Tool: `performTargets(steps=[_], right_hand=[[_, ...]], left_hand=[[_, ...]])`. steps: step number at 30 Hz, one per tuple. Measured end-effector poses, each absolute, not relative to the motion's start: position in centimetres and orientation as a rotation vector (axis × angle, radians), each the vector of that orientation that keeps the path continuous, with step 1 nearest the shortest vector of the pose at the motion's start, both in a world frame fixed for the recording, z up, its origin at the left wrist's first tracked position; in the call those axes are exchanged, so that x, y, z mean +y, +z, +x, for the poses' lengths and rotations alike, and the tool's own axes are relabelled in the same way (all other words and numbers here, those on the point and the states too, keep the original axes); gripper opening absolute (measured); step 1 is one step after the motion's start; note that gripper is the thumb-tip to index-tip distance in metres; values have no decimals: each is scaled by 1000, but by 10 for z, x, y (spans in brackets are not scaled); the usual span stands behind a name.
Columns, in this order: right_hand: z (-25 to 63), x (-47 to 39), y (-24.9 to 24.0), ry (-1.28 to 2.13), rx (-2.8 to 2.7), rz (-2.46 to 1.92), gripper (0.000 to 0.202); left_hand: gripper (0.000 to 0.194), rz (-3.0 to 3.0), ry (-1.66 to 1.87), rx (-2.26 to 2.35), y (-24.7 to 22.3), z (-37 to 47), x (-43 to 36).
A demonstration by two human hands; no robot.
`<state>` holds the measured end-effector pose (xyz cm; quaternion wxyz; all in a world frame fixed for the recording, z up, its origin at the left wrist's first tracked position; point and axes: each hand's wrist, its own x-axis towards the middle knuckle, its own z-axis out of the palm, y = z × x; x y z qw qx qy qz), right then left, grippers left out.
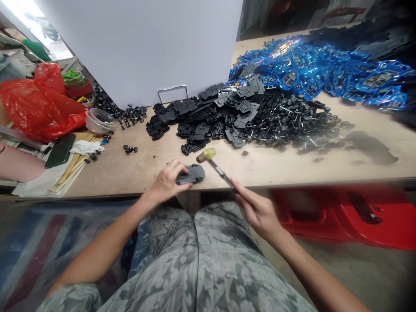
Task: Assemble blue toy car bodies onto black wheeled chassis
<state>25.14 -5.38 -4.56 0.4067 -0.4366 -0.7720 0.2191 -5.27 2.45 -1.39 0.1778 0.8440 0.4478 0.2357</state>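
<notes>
The fingers of the left hand [170, 177] were closed on a grey base [191, 175] at the near edge of the table [139, 164]. Those of the right hand [256, 210] were wrapped round a hammer [221, 173], its yellow-tipped head near the base's far side — whether touching, I could not tell. Farther out lay black plates [195, 110], with wheels [289, 117] to their right and blue shells [292, 69] behind — and, far left, a red bag [39, 104].

A wooden table [276, 169] is backed by a tall white board [139, 43]. A bright opening [56, 45] is seen at upper left, and a red plastic seat [390, 225] (partly hidden by the table) is set over grey floor [328, 264] at right.
</notes>
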Motion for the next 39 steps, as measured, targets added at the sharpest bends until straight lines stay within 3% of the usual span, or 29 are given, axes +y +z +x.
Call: performTargets(steps=[32,39], right_hand=[[248,-51,-44,561,-1908,-1122,59],[248,-48,-45,630,-1855,-1211,50]], left_hand=[[25,2368,692,1280,-14,-52,24],[24,2362,699,1279,-13,-52,23]])
